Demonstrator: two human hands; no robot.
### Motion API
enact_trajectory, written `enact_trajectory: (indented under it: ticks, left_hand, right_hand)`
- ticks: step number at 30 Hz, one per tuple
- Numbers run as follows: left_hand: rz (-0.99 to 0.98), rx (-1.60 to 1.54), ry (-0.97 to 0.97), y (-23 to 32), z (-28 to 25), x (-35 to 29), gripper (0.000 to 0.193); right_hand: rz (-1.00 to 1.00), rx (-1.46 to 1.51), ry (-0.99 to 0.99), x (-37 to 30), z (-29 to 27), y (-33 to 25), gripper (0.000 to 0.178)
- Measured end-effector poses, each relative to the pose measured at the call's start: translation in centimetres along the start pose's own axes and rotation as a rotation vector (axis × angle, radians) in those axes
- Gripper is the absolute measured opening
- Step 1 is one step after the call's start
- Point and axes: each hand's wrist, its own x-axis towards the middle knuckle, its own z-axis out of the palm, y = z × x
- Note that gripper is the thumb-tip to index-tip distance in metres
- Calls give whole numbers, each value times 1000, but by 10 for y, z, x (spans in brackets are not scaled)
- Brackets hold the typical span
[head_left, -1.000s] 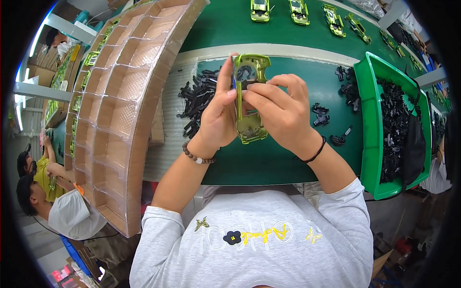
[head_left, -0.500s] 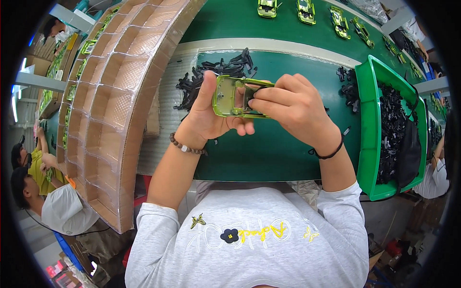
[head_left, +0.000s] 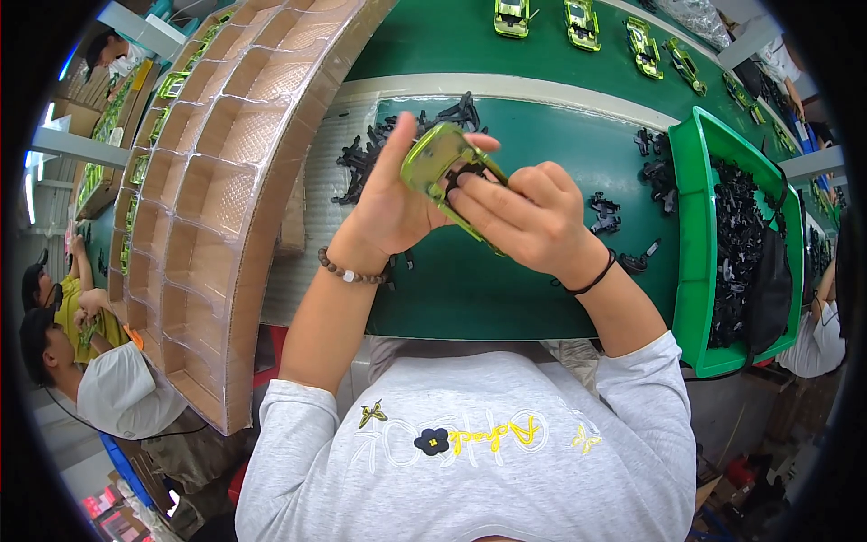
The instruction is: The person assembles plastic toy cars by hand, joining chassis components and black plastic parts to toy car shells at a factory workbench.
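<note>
A translucent yellow-green toy car body (head_left: 432, 159) is tilted between my hands above the green work surface. My left hand (head_left: 384, 212) is closed around its far-left end, thumb up along one side and fingertips showing past the other. The fingers of my right hand (head_left: 540, 221) press into the body's middle opening, against a small black piece (head_left: 466, 170) mostly hidden beneath them. Behind my left hand lies a pile of black plastic parts (head_left: 358, 167). More loose black parts (head_left: 605, 215) rest to the right of my right hand.
A divided cardboard tray (head_left: 242, 230) stands along the left, with green car bodies in its far column. At right, a green crate (head_left: 694, 262) holds many black parts and a dark cloth-like item. Several green car bodies (head_left: 582, 25) sit on the green belt beyond. People work at left.
The car body has turned clockwise, its right end now lower. My right hand has moved down and left with it, uncovering black parts on the surface at right.
</note>
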Motion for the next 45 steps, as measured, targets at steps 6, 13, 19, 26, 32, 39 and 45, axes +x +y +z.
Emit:
enact_trajectory:
  ticks: [6,13,19,26,32,39,45]
  left_hand:
    - [222,289,161,-10,17,3,60]
    - [255,392,226,-16,19,3,52]
    - [218,387,289,-17,23,3,46]
    - [286,469,543,-25,23,8,47]
    - [310,608,548,-28,17,10,49]
    - [306,473,646,-34,20,14,50]
    - [373,543,575,-35,16,13,46]
  right_hand:
    - [101,-70,81,0,6,6,23]
    - [108,-93,40,1,8,3,22]
    - [140,-95,31,2,7,-1,19]
    - [208,-113,-8,-1,21,-6,19]
    - [174,-133,104,-6,32,-4,18]
    - [195,-69,85,-10,37,-3,22]
    - [147,-44,93,-11,33,-4,21]
